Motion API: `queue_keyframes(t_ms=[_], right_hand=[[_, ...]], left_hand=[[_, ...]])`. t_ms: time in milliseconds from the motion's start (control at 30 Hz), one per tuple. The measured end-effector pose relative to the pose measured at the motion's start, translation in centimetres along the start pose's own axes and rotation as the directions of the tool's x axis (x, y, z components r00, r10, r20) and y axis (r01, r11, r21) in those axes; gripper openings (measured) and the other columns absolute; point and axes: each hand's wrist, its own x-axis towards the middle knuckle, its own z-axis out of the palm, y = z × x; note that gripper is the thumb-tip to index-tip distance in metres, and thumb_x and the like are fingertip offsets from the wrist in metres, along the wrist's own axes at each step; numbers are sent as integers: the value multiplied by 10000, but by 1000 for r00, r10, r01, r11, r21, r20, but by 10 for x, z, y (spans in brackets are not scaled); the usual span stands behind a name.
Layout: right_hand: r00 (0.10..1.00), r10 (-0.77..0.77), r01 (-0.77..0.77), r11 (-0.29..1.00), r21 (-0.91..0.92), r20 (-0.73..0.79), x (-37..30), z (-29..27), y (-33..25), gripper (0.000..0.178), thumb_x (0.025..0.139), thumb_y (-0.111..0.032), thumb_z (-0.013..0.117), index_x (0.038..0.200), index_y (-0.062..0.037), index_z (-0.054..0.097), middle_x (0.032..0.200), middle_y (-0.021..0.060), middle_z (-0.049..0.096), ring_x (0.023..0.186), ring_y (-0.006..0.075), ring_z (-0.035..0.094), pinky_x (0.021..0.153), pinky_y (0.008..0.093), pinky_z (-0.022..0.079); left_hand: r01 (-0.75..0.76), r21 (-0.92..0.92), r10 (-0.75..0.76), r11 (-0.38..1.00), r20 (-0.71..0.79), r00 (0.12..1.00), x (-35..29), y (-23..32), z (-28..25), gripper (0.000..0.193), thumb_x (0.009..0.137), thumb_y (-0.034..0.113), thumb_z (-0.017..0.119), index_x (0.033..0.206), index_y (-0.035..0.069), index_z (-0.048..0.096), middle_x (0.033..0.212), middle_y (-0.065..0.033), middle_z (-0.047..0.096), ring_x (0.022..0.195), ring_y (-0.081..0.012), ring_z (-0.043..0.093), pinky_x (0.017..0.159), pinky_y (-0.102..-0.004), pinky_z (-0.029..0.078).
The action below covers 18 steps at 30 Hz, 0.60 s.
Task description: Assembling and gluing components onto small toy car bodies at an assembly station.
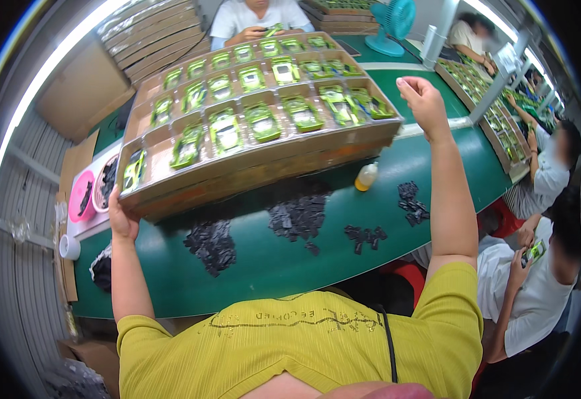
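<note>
A large cardboard tray point(270, 147) with clear plastic compartments sits tilted over the green table. Most of its compartments hold green toy car bodies point(262, 124), and a few at the left are bare. My left hand point(124, 218) grips the tray's near left corner, its fingers partly hidden by the cardboard. Just beyond the tray's right end, my right hand point(425, 106) is raised and apart from it. Its fingers are curled together, and whatever they may hold is hidden.
Piles of small black pieces point(297, 216) lie on the green table point(290, 272). Close by stands a small bottle point(366, 177) of yellow liquid. Pink basins point(83, 197) are at the left. A teal fan point(391, 26) stands at the far side. Co-workers sit opposite and at the right.
</note>
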Motion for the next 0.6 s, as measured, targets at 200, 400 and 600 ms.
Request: queue_keyframes(t_ms=[200,400,600], right_hand=[[824,336,-535,727,431,456,-28,31,102,664,833,-679,513,1173,-111,564,1068,55,624,967,147,565,851,310,425],[810,109,-561,434,705,577,-28,47,109,742,833,-603,551,1348,-78,452,1362,112,472,1267,242,404,1063,389,278],[842,170,-537,361,763,512,-22,40,108,585,851,-464,567,1271,-61,511,1223,105,562,1148,229,499,1002,361,355]], left_hand=[[-54,-25,53,998,-62,997,-2,-7,7,571,864,520,504,1282,132,530,1227,-74,595,1100,-284,554,952,-456,424],[-38,10,39,999,-177,983,-1,-4,25,617,802,529,535,1277,136,532,1233,-74,584,1133,-291,522,951,-480,409],[-6,82,15,997,-106,994,-1,-4,22,563,806,492,538,1243,137,557,1184,-73,612,1095,-287,550,940,-472,424]])
